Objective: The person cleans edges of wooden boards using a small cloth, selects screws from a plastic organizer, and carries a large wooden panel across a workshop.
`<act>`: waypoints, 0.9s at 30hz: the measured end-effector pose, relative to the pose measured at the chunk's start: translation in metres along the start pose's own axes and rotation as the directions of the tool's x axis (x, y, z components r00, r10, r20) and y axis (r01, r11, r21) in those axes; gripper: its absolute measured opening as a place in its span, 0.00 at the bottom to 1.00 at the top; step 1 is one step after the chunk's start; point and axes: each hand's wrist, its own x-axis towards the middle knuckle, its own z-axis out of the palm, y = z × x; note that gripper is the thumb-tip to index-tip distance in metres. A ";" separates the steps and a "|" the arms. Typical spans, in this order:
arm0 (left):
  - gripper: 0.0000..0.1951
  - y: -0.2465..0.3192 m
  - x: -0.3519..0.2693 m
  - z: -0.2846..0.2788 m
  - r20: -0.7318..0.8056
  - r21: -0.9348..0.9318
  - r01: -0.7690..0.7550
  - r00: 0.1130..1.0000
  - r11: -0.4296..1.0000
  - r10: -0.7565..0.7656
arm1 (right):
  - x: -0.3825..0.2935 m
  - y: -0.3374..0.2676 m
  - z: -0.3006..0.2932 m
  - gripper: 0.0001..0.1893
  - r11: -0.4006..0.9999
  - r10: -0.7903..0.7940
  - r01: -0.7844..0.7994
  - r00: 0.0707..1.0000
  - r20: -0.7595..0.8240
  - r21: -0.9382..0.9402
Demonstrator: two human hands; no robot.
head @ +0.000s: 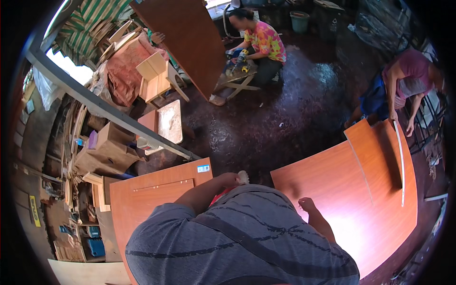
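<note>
My left hand [233, 179] is near my waist, partly hidden by my shirt; a pale object [243, 177] shows beside it, and whether the hand holds it I cannot tell. My right hand [307, 204], loosely curled with nothing visible in it, appears over the left edge of a large wood-finish panel [320, 171]. A smaller panel piece [370, 149] lies on that panel's far part, and a co-worker's hand holds a long white strip [399, 160] above them. Left of me lies another wood-finish panel [160, 177] with a sticker and a narrower board [164, 190] on it.
A co-worker [265, 42] crouches by a low stand [242, 76] with cordless drills, beside an upright brown panel [185, 39] held by another person's hand. A second co-worker [409, 78] bends at right. A metal beam [107, 103], wooden chair [156, 78] and cardboard box [107, 153] stand left.
</note>
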 end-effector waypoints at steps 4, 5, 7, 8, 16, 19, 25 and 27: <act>0.19 0.004 0.000 0.001 0.015 -0.003 -0.019 1.000 1.000 0.019 | 0.007 0.015 -0.008 0.09 0.773 -0.232 0.273 0.962 0.146 -0.572; 0.19 0.007 0.001 0.001 0.018 0.002 -0.027 0.999 1.000 0.027 | 0.009 0.025 -0.012 0.08 0.227 -0.352 0.505 0.840 0.413 -0.833; 0.19 0.004 0.005 0.002 0.038 -0.008 -0.005 0.999 1.000 0.006 | 0.007 0.029 -0.009 0.04 0.260 -0.397 0.490 0.840 0.371 -0.832; 0.19 0.002 0.007 0.002 0.061 -0.016 0.014 0.998 1.000 -0.013 | 0.007 0.030 -0.009 0.03 0.296 -0.437 0.474 0.839 0.324 -0.829; 0.20 0.015 -0.001 0.001 0.044 0.003 -0.007 0.999 1.000 0.007 | -0.014 0.004 -0.006 0.15 0.805 -0.075 0.089 0.996 0.048 -0.587; 0.20 0.013 0.000 0.002 0.061 0.006 -0.009 0.998 1.000 0.009 | -0.011 0.016 0.001 0.19 0.823 -0.123 0.071 0.991 -0.053 -0.564; 0.17 0.014 -0.008 0.001 0.041 0.030 -0.015 0.999 0.999 0.014 | -0.022 -0.009 0.001 0.24 0.826 -0.053 0.033 0.998 -0.019 -0.563; 0.17 0.017 -0.010 0.001 0.040 0.023 -0.008 0.999 1.000 0.007 | -0.023 -0.014 0.000 0.24 0.818 -0.101 0.080 0.995 -0.004 -0.569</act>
